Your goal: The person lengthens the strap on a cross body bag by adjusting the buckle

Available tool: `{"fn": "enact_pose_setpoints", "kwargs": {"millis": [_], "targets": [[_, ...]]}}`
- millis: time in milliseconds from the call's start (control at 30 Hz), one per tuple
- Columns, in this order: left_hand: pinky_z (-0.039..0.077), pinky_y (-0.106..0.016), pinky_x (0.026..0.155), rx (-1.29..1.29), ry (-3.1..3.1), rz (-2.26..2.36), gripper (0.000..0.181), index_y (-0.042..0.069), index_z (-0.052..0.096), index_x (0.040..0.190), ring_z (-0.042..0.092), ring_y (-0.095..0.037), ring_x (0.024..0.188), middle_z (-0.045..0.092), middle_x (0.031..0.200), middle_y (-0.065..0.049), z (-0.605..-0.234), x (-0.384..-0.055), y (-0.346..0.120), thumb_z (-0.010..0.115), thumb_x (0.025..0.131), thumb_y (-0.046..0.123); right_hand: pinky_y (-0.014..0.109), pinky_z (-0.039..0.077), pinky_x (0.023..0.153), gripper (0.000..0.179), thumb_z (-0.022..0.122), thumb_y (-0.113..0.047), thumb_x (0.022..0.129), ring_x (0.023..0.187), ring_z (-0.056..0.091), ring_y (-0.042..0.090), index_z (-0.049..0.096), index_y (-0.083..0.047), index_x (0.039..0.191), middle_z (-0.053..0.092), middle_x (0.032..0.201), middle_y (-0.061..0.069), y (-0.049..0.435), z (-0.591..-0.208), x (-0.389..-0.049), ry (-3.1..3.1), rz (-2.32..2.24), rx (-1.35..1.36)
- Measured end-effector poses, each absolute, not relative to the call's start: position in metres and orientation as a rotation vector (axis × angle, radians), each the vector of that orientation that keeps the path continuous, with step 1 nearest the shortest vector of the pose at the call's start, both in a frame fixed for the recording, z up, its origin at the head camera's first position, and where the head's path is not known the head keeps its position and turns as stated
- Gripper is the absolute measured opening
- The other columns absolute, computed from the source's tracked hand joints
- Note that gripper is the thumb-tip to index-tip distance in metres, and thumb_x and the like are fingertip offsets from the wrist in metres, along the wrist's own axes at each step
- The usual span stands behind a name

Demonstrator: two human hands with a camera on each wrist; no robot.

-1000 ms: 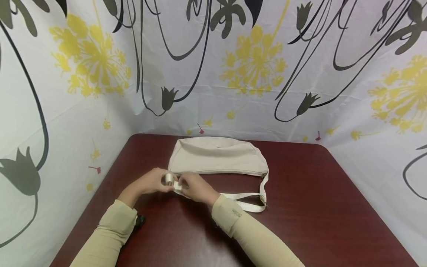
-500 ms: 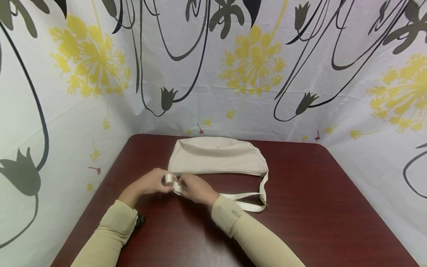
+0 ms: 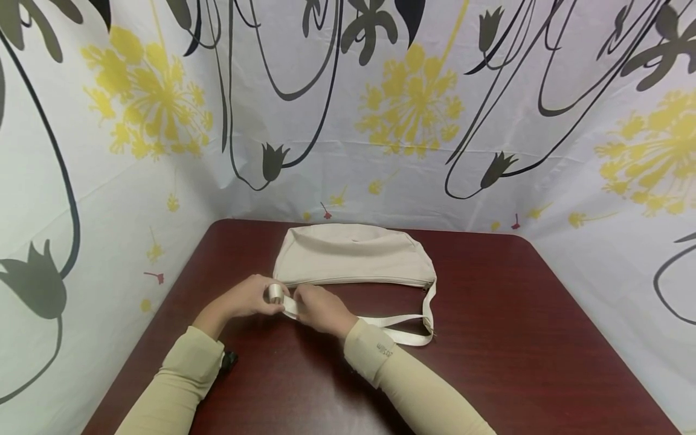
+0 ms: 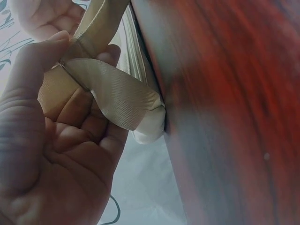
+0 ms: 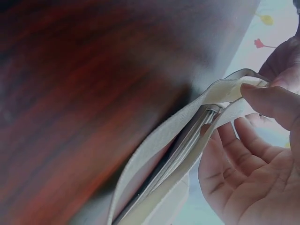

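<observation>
Both my arms reached forward over the dark red table [image 3: 489,338], the left coming in from the lower left and the right slanting up from the lower right, so that my hands met just short of the near left corner of the cream bag [image 3: 353,257]. My left sleeve [image 3: 174,380] and right sleeve [image 3: 418,386] ended in thick cuffs above bare wrists, the right cuff bearing a small dark print. A small black object [image 3: 229,361] showed beside the left cuff.

My left hand [image 3: 258,296] was turned toward the right one, its thumb and fingers bent round the bag's strap [image 3: 410,339]. Seen from the left wrist, the thumb tip pressed the webbing against the fingers, clamped on it, while the palm lay bare and a broad fold of strap hung over the fingers toward the end of the bag. A short loop stood up within that grip.

My right hand [image 3: 325,307] was just beside it, back upward, closed on the same strap. From the right wrist I saw my thumb laid along the band with a finger on its other side, pinching it; the remaining fingers were loosely bent.

The bag lay beyond my hands, its zipper [image 5: 180,149] along the near edge, and the strap ran from my fingers rightward across the tabletop to the bag's right end.
</observation>
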State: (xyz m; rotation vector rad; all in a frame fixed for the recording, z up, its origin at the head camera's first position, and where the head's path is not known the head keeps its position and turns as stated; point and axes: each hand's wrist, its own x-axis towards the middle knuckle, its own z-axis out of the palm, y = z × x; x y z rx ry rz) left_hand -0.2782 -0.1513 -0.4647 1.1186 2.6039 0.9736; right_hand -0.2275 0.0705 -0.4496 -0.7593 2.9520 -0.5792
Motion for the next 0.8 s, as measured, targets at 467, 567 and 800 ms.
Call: {"fn": "enact_pose_setpoints", "kwargs": {"millis": [467, 567, 800], "targets": [[0.048, -0.027, 0.071, 1.109, 2.596, 0.996, 0.025, 0.016, 0.075, 0.104, 0.057, -0.005, 0.074, 0.066, 0.079, 0.013, -0.4662, -0.2786, -0.1532, 0.08, 0.082, 0.025, 0.026, 0.051, 0.075, 0.024, 0.077, -0.019, 0.09, 0.083, 0.06, 0.01, 0.066, -0.009, 0.109, 0.068, 0.098, -0.001, 0.0692, -0.4526, -0.2295, 2.937, -0.586, -0.733], [0.048, -0.027, 0.071, 1.106, 2.595, 1.001, 0.025, 0.016, 0.075, 0.104, 0.057, -0.006, 0.074, 0.066, 0.08, 0.013, -0.4665, -0.2787, -0.1537, 0.081, 0.082, 0.025, 0.026, 0.051, 0.075, 0.022, 0.076, -0.018, 0.09, 0.081, 0.06, 0.011, 0.066, -0.009, 0.107, 0.068, 0.097, 0.0, 0.0685, -0.4524, -0.2309, 2.925, -0.615, -0.732], [0.048, -0.027, 0.07, 1.119, 2.593, 1.007, 0.024, 0.016, 0.075, 0.103, 0.057, -0.006, 0.073, 0.066, 0.081, 0.012, -0.4679, -0.2795, -0.1545, 0.081, 0.081, 0.024, 0.025, 0.051, 0.075, 0.02, 0.075, -0.017, 0.091, 0.08, 0.059, 0.01, 0.067, -0.007, 0.106, 0.068, 0.097, 0.001, 0.0668, -0.4505, -0.2319, 2.91, -0.64, -0.737]]}}
